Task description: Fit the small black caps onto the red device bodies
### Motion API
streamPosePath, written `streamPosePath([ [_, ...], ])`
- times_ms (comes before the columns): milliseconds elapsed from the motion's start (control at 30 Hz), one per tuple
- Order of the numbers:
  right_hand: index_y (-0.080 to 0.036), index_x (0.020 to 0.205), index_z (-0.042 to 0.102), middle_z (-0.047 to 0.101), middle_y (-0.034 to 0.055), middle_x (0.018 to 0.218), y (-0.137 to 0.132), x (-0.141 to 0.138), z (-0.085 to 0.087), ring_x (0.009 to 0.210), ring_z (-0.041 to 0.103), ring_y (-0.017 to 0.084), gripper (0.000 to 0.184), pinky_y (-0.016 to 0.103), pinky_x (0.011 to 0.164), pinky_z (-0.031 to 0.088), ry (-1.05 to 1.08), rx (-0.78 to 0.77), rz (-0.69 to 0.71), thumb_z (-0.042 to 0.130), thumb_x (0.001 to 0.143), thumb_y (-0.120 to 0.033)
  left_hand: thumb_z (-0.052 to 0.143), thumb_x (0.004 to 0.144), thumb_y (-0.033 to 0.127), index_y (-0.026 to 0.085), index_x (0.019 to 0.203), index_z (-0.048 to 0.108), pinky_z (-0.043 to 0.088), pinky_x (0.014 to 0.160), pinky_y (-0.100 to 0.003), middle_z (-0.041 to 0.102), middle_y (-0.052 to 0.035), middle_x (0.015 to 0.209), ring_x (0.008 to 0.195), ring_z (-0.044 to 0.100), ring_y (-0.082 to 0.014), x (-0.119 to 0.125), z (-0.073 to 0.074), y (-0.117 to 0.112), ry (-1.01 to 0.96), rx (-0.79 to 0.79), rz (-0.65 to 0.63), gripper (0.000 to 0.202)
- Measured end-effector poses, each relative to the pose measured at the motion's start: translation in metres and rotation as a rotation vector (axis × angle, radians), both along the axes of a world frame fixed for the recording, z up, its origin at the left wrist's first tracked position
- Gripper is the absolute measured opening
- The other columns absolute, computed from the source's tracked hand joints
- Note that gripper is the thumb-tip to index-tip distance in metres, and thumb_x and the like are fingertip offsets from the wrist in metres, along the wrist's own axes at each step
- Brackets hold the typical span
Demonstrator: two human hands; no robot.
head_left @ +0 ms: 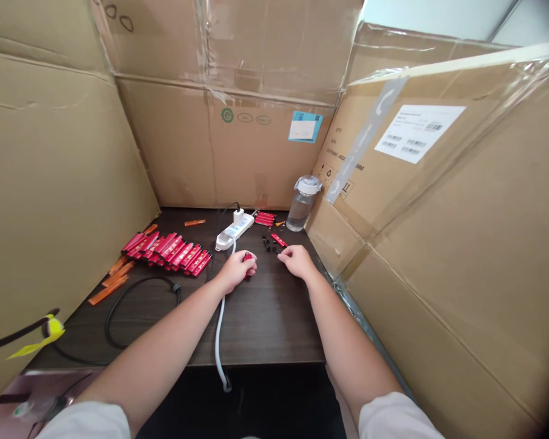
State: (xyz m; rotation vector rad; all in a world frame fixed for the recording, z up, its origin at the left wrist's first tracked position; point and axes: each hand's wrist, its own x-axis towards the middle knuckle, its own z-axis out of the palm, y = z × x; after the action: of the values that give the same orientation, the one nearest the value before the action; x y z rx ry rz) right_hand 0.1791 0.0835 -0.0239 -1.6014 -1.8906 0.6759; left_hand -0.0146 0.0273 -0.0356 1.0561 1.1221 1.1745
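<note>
My left hand [236, 272] is closed around a small red piece [248, 258], whose upper end shows between thumb and fingers. To its right, my right hand [298, 262] is pinched over the table, with a tiny dark part [276, 250] at its fingertips, too small to name. Just beyond that hand lies a slim red bar [279, 240] with black ends. Several small black parts [265, 243] are scattered beside it. A heap of slim red bars [169, 251] with gold print and dark ends is spread out left of my left hand.
Orange strips [114, 285] lie by the left cardboard wall [50, 164]. A white power strip [234, 232] with a plug and cables stands mid-table. More red bars [265, 218] and a clear water bottle [301, 207] are at the back. A black cable [107, 323] loops at front left.
</note>
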Motion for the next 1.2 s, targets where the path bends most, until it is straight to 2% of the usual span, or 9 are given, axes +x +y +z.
streamPosePath([
  [67,-0.016,0.07,0.063,0.059,0.0009,0.057,-0.005,-0.007,0.004,0.052,0.054,0.012,0.015,0.027,0.054,0.044,0.252,-0.057,0.046,0.065,0.073,-0.03,0.066,0.069,0.027,0.014,0.08,0.057,0.041,0.053,-0.021,0.06,0.0006,0.062,0.052,0.056,-0.009,0.001,-0.001,-0.001,-0.023,0.026,-0.024,0.019],
  [167,-0.016,0.076,0.063,0.059,-0.0011,0.059,-0.015,-0.019,0.007,0.046,0.052,0.01,0.029,0.027,0.049,0.045,0.797,-0.23,0.176,0.078,0.058,-0.033,0.069,0.067,0.031,0.014,0.084,0.058,0.041,0.054,-0.021,0.06,0.0004,0.063,0.055,0.056,-0.0094,0.001,-0.001,-0.002,-0.104,0.095,-0.073,0.026],
  [233,-0.016,0.08,0.064,0.062,-0.0008,0.064,-0.022,-0.026,0.008,0.046,0.053,0.01,0.038,0.027,0.048,0.045,0.948,-0.3,0.246,0.082,0.051,-0.031,0.071,0.066,0.034,0.015,0.086,0.058,0.041,0.055,-0.022,0.059,0.0008,0.064,0.055,0.055,-0.0088,0.001,0.001,-0.003,-0.167,0.121,-0.063,0.03],
  [367,-0.014,0.08,0.065,0.062,-0.0005,0.063,-0.029,-0.035,0.004,0.045,0.052,0.01,0.032,0.026,0.047,0.045,0.811,-0.208,0.29,0.078,0.057,-0.032,0.071,0.067,0.039,0.015,0.088,0.06,0.04,0.05,-0.022,0.053,0.0043,0.058,0.048,0.048,-0.007,0.001,0.004,-0.004,-0.178,0.15,0.019,0.034],
  [500,-0.015,0.077,0.063,0.061,0.0007,0.064,-0.032,-0.039,-0.001,0.05,0.052,0.011,0.022,0.026,0.049,0.045,0.56,-0.005,0.281,0.071,0.065,-0.032,0.069,0.069,0.039,0.013,0.085,0.064,0.035,0.046,-0.021,0.048,0.0056,0.049,0.044,0.043,-0.007,0.0,0.005,-0.005,-0.016,0.203,0.066,0.031],
  [700,-0.017,0.074,0.063,0.061,0.0022,0.071,-0.037,-0.04,0.002,0.057,0.051,0.011,0.011,0.025,0.056,0.044,0.276,0.246,0.279,0.063,0.068,-0.026,0.063,0.073,0.03,0.016,0.078,0.069,0.045,0.065,-0.027,0.066,-0.0027,0.07,0.064,0.056,-0.0134,-0.004,0.012,-0.01,0.358,0.387,0.151,0.016],
  [833,-0.016,0.081,0.065,0.06,0.0012,0.07,-0.039,-0.039,0.007,0.056,0.05,0.01,0.019,0.024,0.053,0.044,0.319,0.1,0.318,0.066,0.067,-0.029,0.058,0.077,0.028,0.018,0.081,0.07,0.046,0.077,-0.03,0.069,-0.0044,0.082,0.078,0.061,-0.0172,-0.006,0.014,-0.012,0.47,0.518,0.122,0.016],
  [1033,-0.013,0.081,0.069,0.058,0.0005,0.063,-0.038,-0.036,0.011,0.052,0.05,0.01,0.026,0.025,0.047,0.046,0.581,-0.282,0.475,0.066,0.068,-0.035,0.054,0.082,0.025,0.017,0.084,0.069,0.046,0.075,-0.028,0.069,-0.005,0.083,0.079,0.061,-0.0164,-0.007,0.014,-0.014,0.548,0.581,0.074,0.017],
  [1200,-0.013,0.08,0.07,0.061,0.0009,0.063,-0.036,-0.036,0.01,0.052,0.05,0.009,0.023,0.025,0.049,0.047,0.591,-0.223,0.384,0.067,0.065,-0.03,0.053,0.083,0.024,0.017,0.084,0.069,0.046,0.073,-0.028,0.067,-0.0053,0.08,0.075,0.06,-0.0158,-0.008,0.014,-0.016,0.616,0.648,0.082,0.018],
])
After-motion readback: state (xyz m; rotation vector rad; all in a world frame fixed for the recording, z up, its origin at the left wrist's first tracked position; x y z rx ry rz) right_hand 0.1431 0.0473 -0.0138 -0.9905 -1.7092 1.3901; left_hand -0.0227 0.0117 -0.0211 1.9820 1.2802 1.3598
